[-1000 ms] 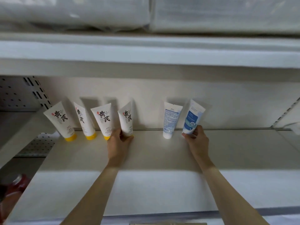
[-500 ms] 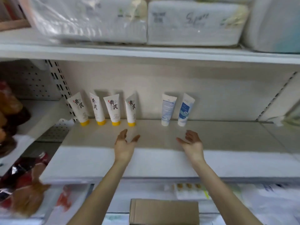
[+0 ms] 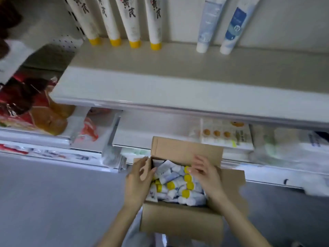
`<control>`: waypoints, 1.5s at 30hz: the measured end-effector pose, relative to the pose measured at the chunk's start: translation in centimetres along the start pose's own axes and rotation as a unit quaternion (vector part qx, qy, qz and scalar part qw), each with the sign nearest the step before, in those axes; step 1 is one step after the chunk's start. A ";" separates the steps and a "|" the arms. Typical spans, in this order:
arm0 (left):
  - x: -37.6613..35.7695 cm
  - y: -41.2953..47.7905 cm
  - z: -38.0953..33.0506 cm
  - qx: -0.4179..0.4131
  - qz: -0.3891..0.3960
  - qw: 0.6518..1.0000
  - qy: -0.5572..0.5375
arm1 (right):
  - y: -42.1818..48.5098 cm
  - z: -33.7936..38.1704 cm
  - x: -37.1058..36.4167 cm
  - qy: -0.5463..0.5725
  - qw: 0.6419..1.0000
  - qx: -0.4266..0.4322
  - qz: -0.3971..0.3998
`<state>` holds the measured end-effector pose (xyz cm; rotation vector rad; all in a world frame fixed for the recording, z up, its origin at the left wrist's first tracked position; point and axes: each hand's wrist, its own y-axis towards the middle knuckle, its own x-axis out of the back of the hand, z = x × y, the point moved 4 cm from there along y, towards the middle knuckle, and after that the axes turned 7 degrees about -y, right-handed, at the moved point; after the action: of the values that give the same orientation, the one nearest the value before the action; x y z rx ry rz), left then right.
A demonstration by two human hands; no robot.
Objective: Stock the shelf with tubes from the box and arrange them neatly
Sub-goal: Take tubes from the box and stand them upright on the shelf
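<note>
Far to the left, on a lower tier, lie red and orange food packets [image 3: 33, 107], blurred. Above them the shelf [image 3: 178, 90] runs across, pale and broad. Along its back edge, toward the left end, four white tubes with yellow caps [image 3: 130, 20] stand cap down in a row, leaning back against the rear wall, close together but apart. Further right along the same back edge, after a gap, two blue-and-white tubes with white caps [image 3: 208, 24] stand cap down just beside each other, tilted the same way.

Below the shelf's front edge an open cardboard box [image 3: 178, 223] sits with its flaps folded outward, above the grey floor [image 3: 53, 202]. It is heaped with loose tubes [image 3: 175, 186], some yellow-capped, some white, lying every which way.

The left hand [image 3: 137, 184] reaches over the box's left wall, fingers loosely spread and only a little bent, with nothing in its grasp. The right hand [image 3: 206, 175] hangs over the right side of the pile, fingers bent down, their tips at a yellow cap; whether it has hold of that tube I cannot tell. Behind the box's right flap, on the lower tier, lies a flat white pack with orange dots [image 3: 226, 134].
</note>
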<state>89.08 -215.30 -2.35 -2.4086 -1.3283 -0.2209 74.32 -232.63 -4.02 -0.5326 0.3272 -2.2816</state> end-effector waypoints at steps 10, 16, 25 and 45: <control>-1.1 -3.7 12.5 0.184 0.016 0.974 0.129 | -3.8 -15.2 -1.6 -0.079 0.974 -0.211 0.015; -2.4 -2.8 17.2 0.194 0.002 0.971 0.142 | -2.5 -19.3 -4.5 -0.070 0.964 -0.254 0.026; -4.7 0.5 23.7 0.155 0.039 0.977 0.140 | 2.5 -24.2 -11.0 0.154 0.916 -0.370 -0.001; -5.3 1.5 26.2 0.127 0.058 0.986 0.087 | 8.1 -29.2 -18.0 0.349 0.790 -0.460 -0.205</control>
<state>86.27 -209.70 -28.34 -2.1893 -1.0658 -0.2109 76.99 -222.94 -37.78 -0.1709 1.9194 -2.5426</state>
